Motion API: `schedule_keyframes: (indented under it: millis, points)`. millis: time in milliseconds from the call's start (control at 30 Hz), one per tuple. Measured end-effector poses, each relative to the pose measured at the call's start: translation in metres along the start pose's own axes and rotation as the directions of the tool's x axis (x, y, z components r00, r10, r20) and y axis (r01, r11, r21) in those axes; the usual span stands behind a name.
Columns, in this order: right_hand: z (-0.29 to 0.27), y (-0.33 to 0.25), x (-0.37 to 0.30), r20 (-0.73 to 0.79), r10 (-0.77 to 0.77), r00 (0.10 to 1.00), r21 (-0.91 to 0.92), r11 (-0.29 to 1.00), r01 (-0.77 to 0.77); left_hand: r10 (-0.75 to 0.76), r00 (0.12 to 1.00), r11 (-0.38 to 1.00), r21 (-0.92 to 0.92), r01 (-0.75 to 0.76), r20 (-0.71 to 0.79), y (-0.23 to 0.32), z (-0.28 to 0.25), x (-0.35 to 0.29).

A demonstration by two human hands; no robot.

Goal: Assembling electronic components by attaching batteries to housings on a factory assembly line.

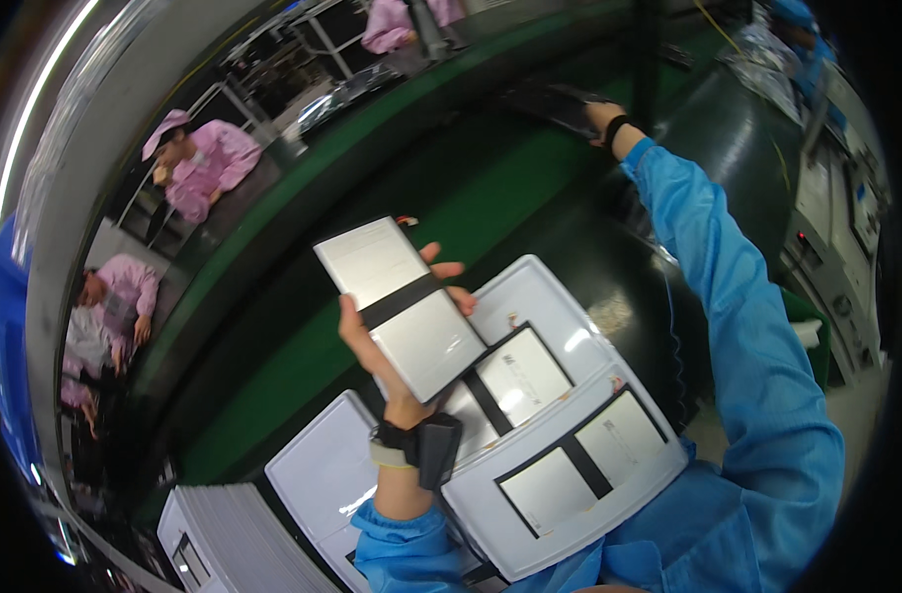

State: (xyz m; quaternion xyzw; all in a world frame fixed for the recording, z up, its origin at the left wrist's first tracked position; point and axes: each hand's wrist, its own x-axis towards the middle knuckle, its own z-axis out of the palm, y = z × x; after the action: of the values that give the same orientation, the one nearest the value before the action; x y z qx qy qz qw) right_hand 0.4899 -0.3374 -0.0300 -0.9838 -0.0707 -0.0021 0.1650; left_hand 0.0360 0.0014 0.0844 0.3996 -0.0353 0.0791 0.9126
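Observation:
In my left hand (387,371) lies a flat silver battery pack (421,341) with a black band across its middle. My thumb is along its left edge and my fingers curl at the right one. My right hand (603,119) stretches far forward to the green conveyor and closes on the end of a dark, shiny flat package (550,104); its fingertips are partly hidden. Below my left hand is a white plastic tray (510,558) with a similar battery pack (548,494) in its near section. Another banded pack (523,376) sits in the farther section, partly covered by my left wrist.
A stack of white trays (239,539) stands at the lower left, beside another white tray (323,455). The green conveyor belt (411,188) crosses ahead. Co-workers in pink (209,163) sit beyond it. Grey equipment (831,267) and a green bin (810,336) are on the right.

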Motion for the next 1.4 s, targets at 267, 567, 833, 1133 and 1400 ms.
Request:
schedule_keyframes:
  millis: [267,567,833,1133,1400]
  points:
    - [0.025,-0.065,0.035,0.236,0.336,0.912,0.891,0.299,-0.341,-0.022,0.999,0.996,0.084,0.025,-0.042,0.003,-0.014,0.003]
    - [-0.013,-0.118,-0.090,0.171,0.122,0.978,0.983,0.051,-0.178,-0.032,0.999,0.991,0.126,0.036,-0.039,-0.001,-0.015,0.003]
    - [0.023,-0.215,-0.127,0.495,-0.394,0.775,0.853,0.389,-0.348,-0.040,0.997,0.989,0.140,0.048,-0.060,-0.003,-0.015,0.003]
    - [-0.022,-0.281,-0.167,-0.142,-0.568,0.811,0.347,0.739,0.578,0.060,0.989,0.984,0.176,-0.035,-0.136,0.007,0.011,0.003]
    - [-0.079,-0.306,-0.228,-0.260,-0.640,0.723,0.871,0.169,0.462,0.311,0.930,-0.247,0.962,-0.120,0.196,0.051,0.004,0.034]
